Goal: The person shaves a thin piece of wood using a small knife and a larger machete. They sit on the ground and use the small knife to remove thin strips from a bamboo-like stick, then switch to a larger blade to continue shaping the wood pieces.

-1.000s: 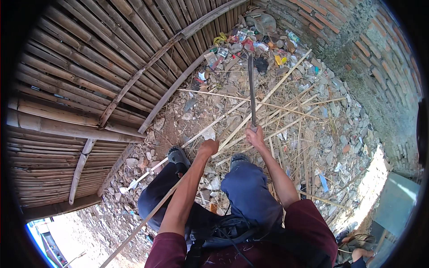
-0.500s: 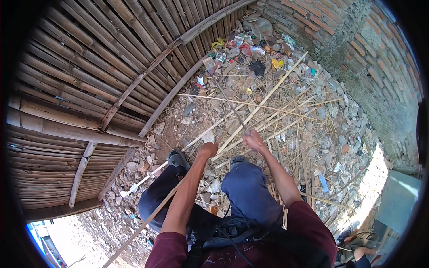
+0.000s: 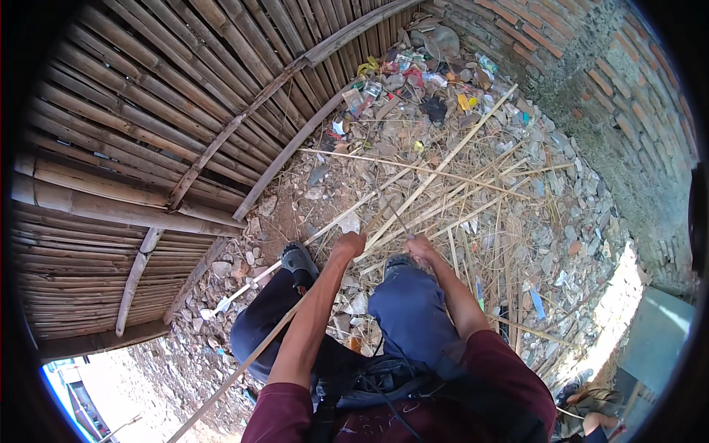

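Observation:
My left hand [image 3: 350, 245] is closed around a long bamboo strip [image 3: 236, 369]. The strip slants back under my left forearm, across my left thigh, to the lower left. My right hand [image 3: 421, 248] grips what looks like a machete [image 3: 399, 216], its narrow dark blade angled forward and left. The blade's far end is hard to make out against the litter. Both hands are close together in front of my knees, over loose bamboo strips [image 3: 443, 166] that lie crossed on the ground.
A bamboo slat wall [image 3: 199, 96] rises on the left, a brick wall [image 3: 509, 33] on the far right. Rubble and plastic litter [image 3: 436, 111] cover the ground. At the lower right, another person's hand [image 3: 600, 422] shows near a grey panel [image 3: 657, 332].
My right hand has come slightly down and toward me, and the machete blade reads shorter and lower. My left hand stays nearly in place on the bamboo strip. The view has shifted a little.

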Demonstrator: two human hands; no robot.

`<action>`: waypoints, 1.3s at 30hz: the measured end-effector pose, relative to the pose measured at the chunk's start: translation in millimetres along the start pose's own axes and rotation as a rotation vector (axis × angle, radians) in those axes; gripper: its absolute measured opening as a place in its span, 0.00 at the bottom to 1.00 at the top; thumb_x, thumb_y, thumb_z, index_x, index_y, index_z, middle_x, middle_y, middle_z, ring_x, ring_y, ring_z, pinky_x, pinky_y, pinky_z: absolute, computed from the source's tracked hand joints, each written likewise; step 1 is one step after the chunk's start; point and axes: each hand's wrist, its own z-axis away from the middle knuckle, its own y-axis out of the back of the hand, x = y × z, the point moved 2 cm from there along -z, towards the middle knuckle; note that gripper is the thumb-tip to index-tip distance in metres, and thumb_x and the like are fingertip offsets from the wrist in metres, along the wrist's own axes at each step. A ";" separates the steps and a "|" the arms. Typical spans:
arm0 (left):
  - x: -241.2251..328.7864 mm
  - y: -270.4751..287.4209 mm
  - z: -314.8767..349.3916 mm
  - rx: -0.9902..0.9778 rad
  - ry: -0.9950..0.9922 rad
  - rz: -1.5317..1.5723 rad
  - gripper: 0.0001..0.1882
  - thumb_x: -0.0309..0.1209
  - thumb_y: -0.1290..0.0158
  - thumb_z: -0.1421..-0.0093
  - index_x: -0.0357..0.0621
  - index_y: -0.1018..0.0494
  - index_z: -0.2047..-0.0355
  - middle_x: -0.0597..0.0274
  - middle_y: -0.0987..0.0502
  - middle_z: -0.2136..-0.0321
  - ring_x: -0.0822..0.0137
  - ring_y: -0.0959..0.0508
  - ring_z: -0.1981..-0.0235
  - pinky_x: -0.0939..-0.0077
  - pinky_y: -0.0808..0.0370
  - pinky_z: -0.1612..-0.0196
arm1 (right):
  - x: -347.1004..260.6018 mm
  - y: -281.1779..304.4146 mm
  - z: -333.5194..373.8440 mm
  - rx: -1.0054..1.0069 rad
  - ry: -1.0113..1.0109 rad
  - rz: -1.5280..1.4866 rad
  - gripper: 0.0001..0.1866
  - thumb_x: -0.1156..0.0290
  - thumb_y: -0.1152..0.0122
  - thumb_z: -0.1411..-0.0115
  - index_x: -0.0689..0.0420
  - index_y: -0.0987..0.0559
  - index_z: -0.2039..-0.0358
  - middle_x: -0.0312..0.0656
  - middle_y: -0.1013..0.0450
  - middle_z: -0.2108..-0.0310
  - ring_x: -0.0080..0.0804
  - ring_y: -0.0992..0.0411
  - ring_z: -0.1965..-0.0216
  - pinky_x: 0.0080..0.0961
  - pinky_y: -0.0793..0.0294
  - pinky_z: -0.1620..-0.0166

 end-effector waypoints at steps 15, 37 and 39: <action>3.3 4.7 10.3 -0.025 -0.041 -0.156 0.23 0.41 0.62 0.27 0.44 0.25 0.43 0.41 0.23 0.45 0.40 0.22 0.45 0.48 0.23 0.43 | -101.2 7.3 38.3 0.141 0.578 -0.401 0.05 0.72 0.40 0.46 0.58 0.26 0.73 0.35 0.32 0.82 0.21 0.39 0.87 0.27 0.39 0.83; 7.7 10.4 14.1 -0.058 -0.019 0.006 0.31 0.49 0.64 0.27 0.32 0.25 0.46 0.36 0.21 0.51 0.38 0.20 0.50 0.48 0.25 0.45 | -145.5 18.9 79.9 0.050 0.622 -0.384 0.07 0.74 0.42 0.47 0.55 0.31 0.79 0.30 0.37 0.86 0.19 0.40 0.87 0.23 0.43 0.82; 13.8 12.4 13.5 -0.096 -0.008 -0.048 0.27 0.44 0.66 0.26 0.41 0.26 0.42 0.39 0.23 0.45 0.37 0.23 0.45 0.47 0.27 0.40 | -90.5 12.2 40.5 0.258 0.666 -0.317 0.08 0.71 0.41 0.45 0.58 0.29 0.78 0.34 0.34 0.86 0.22 0.37 0.85 0.28 0.39 0.80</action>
